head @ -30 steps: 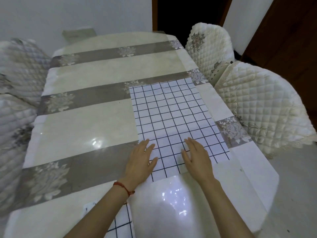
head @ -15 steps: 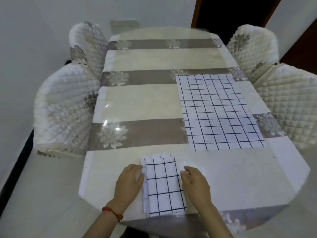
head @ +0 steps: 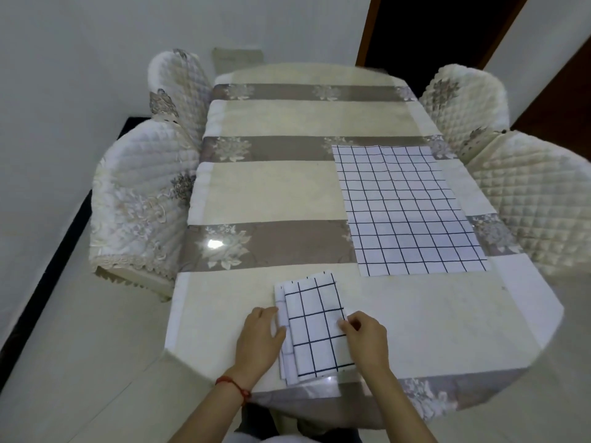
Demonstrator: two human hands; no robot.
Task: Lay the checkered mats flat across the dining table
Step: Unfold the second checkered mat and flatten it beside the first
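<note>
Cloth-soft and floppy, the folded mat [head: 315, 327] sat at the surface's [head: 447, 321] near edge, short of the spread mat [head: 406, 209]. Your left hand [head: 260, 342] lay loose beside it; your right hand [head: 364, 342] pinched its edge. Probably best unfolded by the corners.

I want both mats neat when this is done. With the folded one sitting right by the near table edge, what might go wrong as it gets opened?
1. The folded mat lies close to the near edge of the table; unfolding toward the person could let it hang over or slide off the glossy cover.
2. Its layers look offset, so the right hand, pinching the edge, may lift only some of them.
3. Opened rightward, it may overlap the flat mat.
</note>
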